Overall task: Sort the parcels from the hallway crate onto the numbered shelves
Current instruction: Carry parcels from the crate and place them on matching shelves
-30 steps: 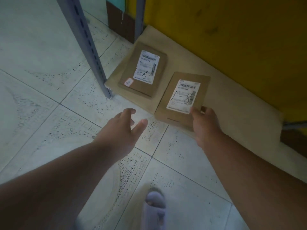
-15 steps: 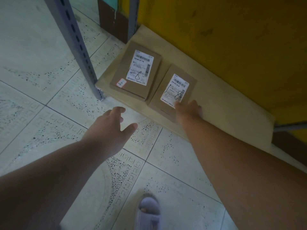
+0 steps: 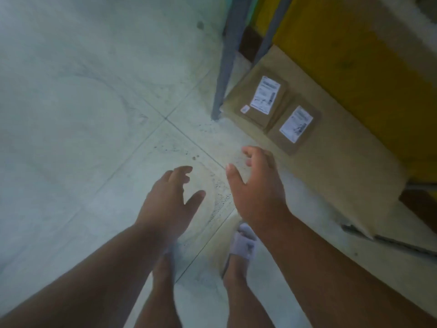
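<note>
— Where do the parcels lie?

— Two flat brown cardboard parcels sit side by side on the low cardboard-lined shelf (image 3: pixel 335 176) at the right of the scene, under the yellow wall (image 3: pixel 354 55). The far parcel (image 3: pixel 259 100) lies close to the grey shelf post (image 3: pixel 224 74); it carries a white shipping label and a small sticker at its near left corner. The near parcel (image 3: pixel 294 129) touches or slightly overlaps it and bears its own white label. The print on both labels is too blurred to read.

— And the person's hands?

— Both hang over the tiled floor (image 3: pixel 82 114), apart from the parcels. The left hand (image 3: pixel 168 195) is seen from the back, its fingers loosely bent and its thumb spread to the right; it has hold of nothing. The right hand (image 3: pixel 257 185) is just right of it, nearer the shelf, with fingers gently curled downward and thumb pointing up and left; it too is empty. Neither hand touches the other.

— What else is in view?

— A second grey post (image 3: pixel 267 36) rises behind the first, at the far end of the shelf. Below the hands stand the person's bare legs; the right foot wears a pale slide sandal (image 3: pixel 243 245) on the tiles, while the left foot is mostly hidden behind the left forearm. The tiles are pale, with dark speckles near their joints. The whole view is somewhat smeared.
</note>
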A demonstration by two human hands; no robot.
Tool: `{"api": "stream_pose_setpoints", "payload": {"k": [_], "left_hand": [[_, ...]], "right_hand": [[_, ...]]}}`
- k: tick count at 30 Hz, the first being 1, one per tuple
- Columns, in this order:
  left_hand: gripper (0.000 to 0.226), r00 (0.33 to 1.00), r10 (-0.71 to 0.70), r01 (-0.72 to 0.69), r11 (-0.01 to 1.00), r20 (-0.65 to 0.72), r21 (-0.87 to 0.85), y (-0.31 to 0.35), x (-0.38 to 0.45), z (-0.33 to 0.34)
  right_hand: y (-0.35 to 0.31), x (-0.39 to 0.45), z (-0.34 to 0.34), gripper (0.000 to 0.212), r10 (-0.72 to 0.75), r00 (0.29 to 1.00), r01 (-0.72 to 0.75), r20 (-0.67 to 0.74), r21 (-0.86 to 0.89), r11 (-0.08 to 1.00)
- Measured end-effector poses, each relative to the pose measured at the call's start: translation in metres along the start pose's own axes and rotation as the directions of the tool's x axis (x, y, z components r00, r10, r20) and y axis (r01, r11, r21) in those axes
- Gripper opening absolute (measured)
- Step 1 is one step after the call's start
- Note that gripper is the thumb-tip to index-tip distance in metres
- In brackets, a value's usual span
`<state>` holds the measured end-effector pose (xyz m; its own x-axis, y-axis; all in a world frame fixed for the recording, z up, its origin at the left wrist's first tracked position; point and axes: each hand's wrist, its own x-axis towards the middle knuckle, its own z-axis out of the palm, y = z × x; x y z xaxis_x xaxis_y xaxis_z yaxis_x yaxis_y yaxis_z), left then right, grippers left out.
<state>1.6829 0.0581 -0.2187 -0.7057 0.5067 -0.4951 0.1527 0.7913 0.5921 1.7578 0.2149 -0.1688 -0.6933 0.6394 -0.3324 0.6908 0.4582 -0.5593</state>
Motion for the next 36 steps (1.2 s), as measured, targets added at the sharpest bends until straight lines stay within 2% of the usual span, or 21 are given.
{"api": "stream_pose_setpoints", "payload": {"k": [2, 5, 9, 12, 17, 21, 25, 32, 34, 36], "left_hand": [[0.056, 0.996, -0.086, 0.085, 0.996, -0.020, -0.034, -0.012, -0.052, -0.055], [0.055, 0.988, -0.139, 0.136, 0.990, -0.065, -0.040, -0.013, -0.128, -0.145], [0.054, 0.980, -0.134, 0.128, 0.991, -0.149, -0.048, 0.002, -0.189, -0.248], [0.052, 0.969, -0.103, 0.098, 0.995, -0.224, -0.035, 0.013, -0.198, -0.312], [0.049, 0.949, -0.103, 0.087, 0.994, -0.297, -0.066, 0.024, -0.168, -0.391], [0.048, 0.932, -0.104, 0.070, 0.992, -0.347, -0.108, 0.029, -0.111, -0.444], [0.049, 0.885, -0.174, 0.113, 0.980, -0.431, -0.163, 0.018, -0.069, -0.506], [0.046, 0.726, -0.372, 0.199, 0.919, -0.578, -0.342, -0.045, -0.044, -0.627], [0.046, 0.694, -0.402, 0.215, 0.907, -0.597, -0.362, -0.072, -0.030, -0.660], [0.047, 0.695, -0.390, 0.219, 0.915, -0.604, -0.339, -0.097, -0.006, -0.699]], "right_hand": [[-0.059, -0.037, -0.012, 0.045, -0.056, 0.995, 0.054, 0.079, 0.024, 0.998], [-0.154, -0.087, -0.046, 0.044, -0.139, 0.981, 0.131, 0.133, 0.061, 0.989], [-0.263, -0.130, -0.093, 0.043, -0.278, 0.942, 0.260, 0.190, 0.114, 0.959], [-0.323, -0.144, -0.121, 0.041, -0.378, 0.902, 0.348, 0.208, 0.168, 0.922], [-0.387, -0.115, -0.150, 0.043, -0.479, 0.871, 0.459, 0.108, 0.170, 0.872], [-0.435, -0.047, -0.149, 0.035, -0.514, 0.849, 0.499, 0.120, 0.131, 0.856], [-0.515, 0.016, -0.135, 0.039, -0.590, 0.765, 0.588, 0.258, 0.096, 0.803], [-0.701, 0.083, -0.074, 0.041, -0.749, 0.556, 0.764, 0.361, 0.134, 0.632], [-0.748, 0.099, -0.047, 0.041, -0.764, 0.531, 0.777, 0.366, 0.148, 0.611], [-0.791, 0.117, -0.025, 0.041, -0.769, 0.538, 0.777, 0.345, 0.150, 0.611]]}}
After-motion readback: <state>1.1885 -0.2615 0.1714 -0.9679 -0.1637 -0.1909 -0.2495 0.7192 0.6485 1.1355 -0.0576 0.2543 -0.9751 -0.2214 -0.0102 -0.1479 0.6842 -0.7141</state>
